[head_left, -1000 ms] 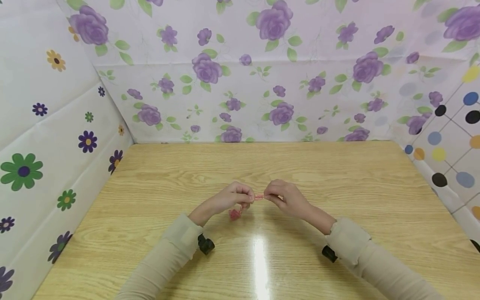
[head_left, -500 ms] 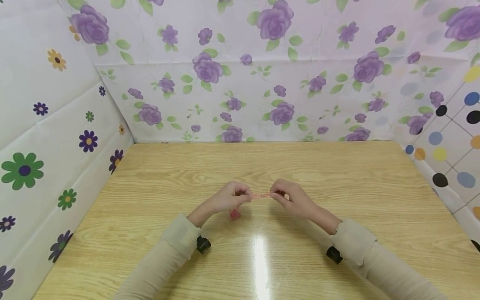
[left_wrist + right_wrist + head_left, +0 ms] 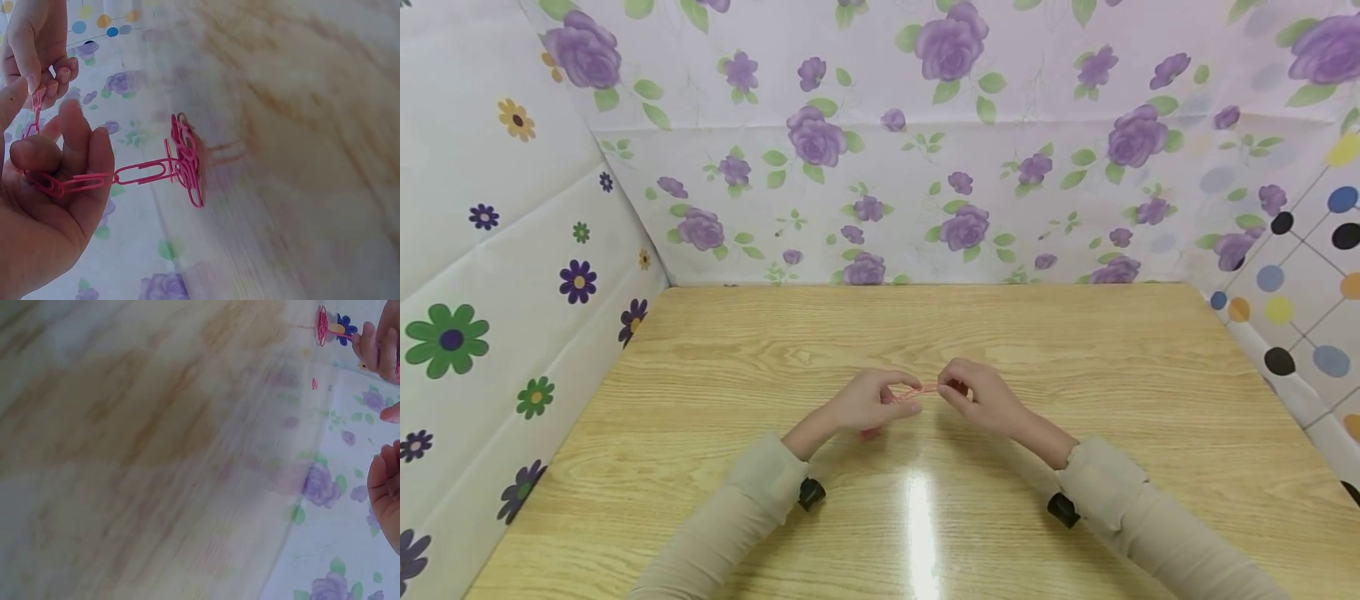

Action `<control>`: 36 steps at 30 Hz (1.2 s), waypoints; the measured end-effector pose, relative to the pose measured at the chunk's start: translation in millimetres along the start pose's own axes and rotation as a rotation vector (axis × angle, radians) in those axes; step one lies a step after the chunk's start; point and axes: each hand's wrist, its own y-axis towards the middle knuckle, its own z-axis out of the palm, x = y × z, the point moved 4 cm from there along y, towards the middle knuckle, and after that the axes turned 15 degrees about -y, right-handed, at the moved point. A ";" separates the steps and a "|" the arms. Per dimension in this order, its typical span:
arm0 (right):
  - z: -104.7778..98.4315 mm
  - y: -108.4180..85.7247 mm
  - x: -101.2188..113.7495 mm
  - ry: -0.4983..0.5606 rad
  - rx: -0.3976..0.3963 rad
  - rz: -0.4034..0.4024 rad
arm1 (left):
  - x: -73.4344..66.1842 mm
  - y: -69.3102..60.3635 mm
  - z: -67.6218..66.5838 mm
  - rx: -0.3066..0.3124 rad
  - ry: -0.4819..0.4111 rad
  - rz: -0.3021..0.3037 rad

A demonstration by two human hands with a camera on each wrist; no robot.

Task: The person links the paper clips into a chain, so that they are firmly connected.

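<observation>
A chain of pink paper clips runs between the two hands above the table. My right hand pinches it between thumb and forefinger. The left hand has thumb and forefinger spread apart, and the chain passes between them and across its fingers, as the left wrist view shows. From there the links lead down to a small bunch of linked clips on the table, partly hidden under the left hand in the head view. In the right wrist view only the edge of the right hand shows.
The wood-grain table is glossy, with a bright reflection near its front. Flowered cloth stands along the back, and patterned cloths close off both sides. A small black camera sits at each sleeve cuff.
The right hand has moved slightly right, stretching the chain further. The left hand's thumb and forefinger, pinched on the chain before, have come apart.
</observation>
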 end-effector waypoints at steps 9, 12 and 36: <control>2.3 -0.1 3.7 -0.004 -0.007 -0.001 | -4.1 -0.9 1.5 -0.047 -0.090 -0.001; 2.8 0.1 5.4 -0.009 -0.001 -0.006 | -3.3 -0.3 1.4 -0.055 -0.107 0.016; 17.6 8.7 -1.9 0.023 0.091 0.119 | -1.7 -13.4 -16.7 -0.204 -0.046 0.049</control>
